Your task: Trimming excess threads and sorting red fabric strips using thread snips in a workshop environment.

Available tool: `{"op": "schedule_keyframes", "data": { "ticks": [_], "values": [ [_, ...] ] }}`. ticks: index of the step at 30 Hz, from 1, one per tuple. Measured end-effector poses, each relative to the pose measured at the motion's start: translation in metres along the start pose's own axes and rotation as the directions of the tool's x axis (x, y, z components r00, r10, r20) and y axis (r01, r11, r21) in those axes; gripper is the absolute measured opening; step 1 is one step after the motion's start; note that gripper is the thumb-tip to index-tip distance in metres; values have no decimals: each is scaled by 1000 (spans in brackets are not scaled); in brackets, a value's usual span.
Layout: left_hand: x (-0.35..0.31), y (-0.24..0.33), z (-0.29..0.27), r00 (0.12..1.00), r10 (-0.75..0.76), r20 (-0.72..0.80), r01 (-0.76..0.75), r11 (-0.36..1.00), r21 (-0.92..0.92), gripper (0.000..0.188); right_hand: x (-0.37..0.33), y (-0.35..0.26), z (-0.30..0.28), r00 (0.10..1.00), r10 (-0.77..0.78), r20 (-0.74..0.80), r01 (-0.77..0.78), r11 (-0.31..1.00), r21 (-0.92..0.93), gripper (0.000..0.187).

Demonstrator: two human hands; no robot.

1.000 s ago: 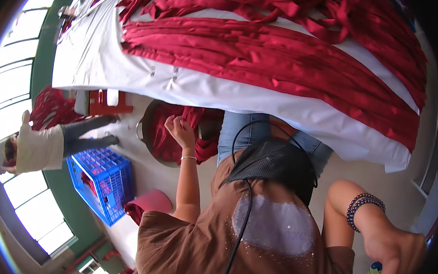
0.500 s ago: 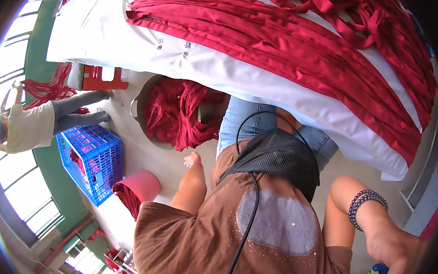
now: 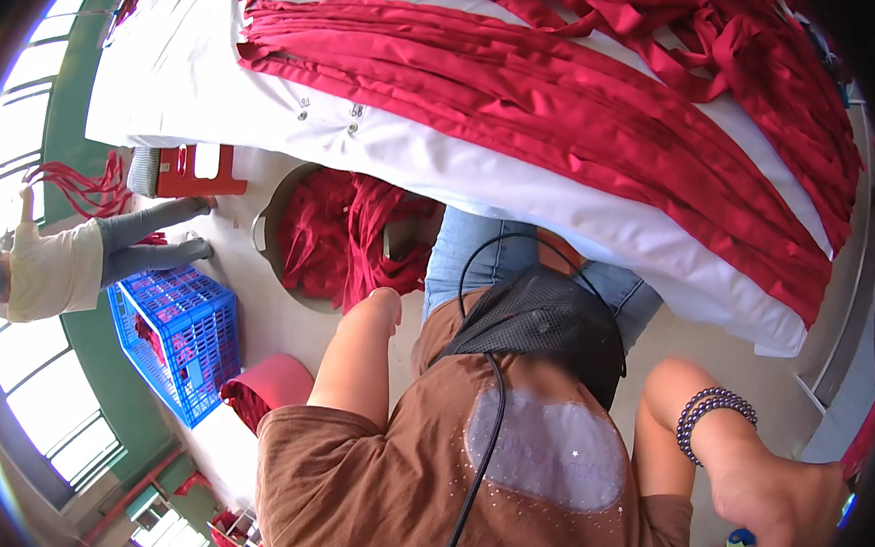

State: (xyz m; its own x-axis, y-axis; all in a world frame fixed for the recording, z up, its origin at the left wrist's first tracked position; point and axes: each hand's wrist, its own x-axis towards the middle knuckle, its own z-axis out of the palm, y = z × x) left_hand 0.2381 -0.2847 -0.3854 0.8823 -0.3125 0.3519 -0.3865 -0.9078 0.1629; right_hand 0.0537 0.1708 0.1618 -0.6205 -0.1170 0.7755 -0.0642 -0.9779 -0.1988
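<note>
— Red fabric strips [image 3: 528, 99] are what we have in hand, and most of them already lie stretched side by side across the white-covered bench [image 3: 523, 193] at the far side, with a looser tangle toward the far right.

— So how much would we call done?

— A good share, we judge — the laid-out strips cover much of the bench. But a round tub [image 3: 344, 238] under the bench's near edge holds a heap of the same red cloth, so more is left to bring up.

— And our hands?

— Our left hand [image 3: 383, 305] hangs low, just near the tub, touching nothing; the fingers look curled in, though we cannot tell whether it is clenched or slack. Our right hand [image 3: 789, 511] is at the near right, a bead bracelet [image 3: 709, 416] on its wrist, loosely curled and holding nothing we can see.

— Anything else about?

— A blue crate [image 3: 178, 333] on the floor at the left, a red roll [image 3: 270, 389] beside it, and another person [image 3: 68, 261] working by the windows.
</note>
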Motion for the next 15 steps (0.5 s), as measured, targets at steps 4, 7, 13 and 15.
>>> {"op": "schedule_keyframes", "data": {
  "ticks": [4,7,13,15],
  "values": [
    [-19,29,10,928,-372,26,361,881,-307,33,-3,-9,3,998,62,20,-65,989,134,33],
    [-39,52,-20,871,-420,255,321,879,353,40,-12,-10,3,1000,30,3,-30,994,109,26],
    [-49,132,-79,912,-364,188,407,856,-319,40,-7,-5,4,894,-422,148,447,831,-330,37],
    [54,248,-113,886,-381,265,453,584,-674,42,3,-33,11,818,-561,125,574,809,-127,38]
  ]
}}
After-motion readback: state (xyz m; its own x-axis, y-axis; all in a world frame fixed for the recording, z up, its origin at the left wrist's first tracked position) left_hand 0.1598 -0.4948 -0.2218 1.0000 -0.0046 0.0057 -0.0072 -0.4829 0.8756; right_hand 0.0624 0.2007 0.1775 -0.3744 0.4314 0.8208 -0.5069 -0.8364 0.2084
